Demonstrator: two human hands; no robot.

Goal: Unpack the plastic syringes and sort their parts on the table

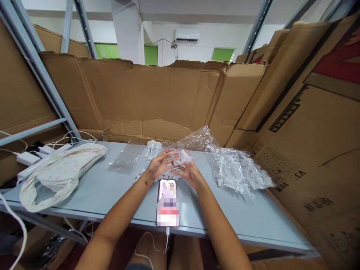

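Creased brown cardboard (157, 93) walls the back, its top edge torn and ragged, corrugated and matte. Below it runs the bench (118, 191), a smooth grey-blue sheet with a soft sheen. On its left slumps a cloth bag (62, 170), pale and wrinkled with faint pink spots and a looped strap. On its right lies a crinkled clear sack (236, 172), glossy film bunched around white plastic shapes. A flat clear packet (126, 156), thin and shiny, lies left of centre. The phone (168, 202), a rounded slab with a lit screen, lies near the front edge with a white cable plugged in. Both forearms reach in from below and converge over the bench's middle. The left hand (161, 165) has its fingers loosely spread, pointing inward; whether they touch anything, I cannot tell. The right hand (191, 173) curls thumb and fingers around a small translucent white piece (183, 157), held between the two hands, above loose white parts (168, 175) beyond the phone.
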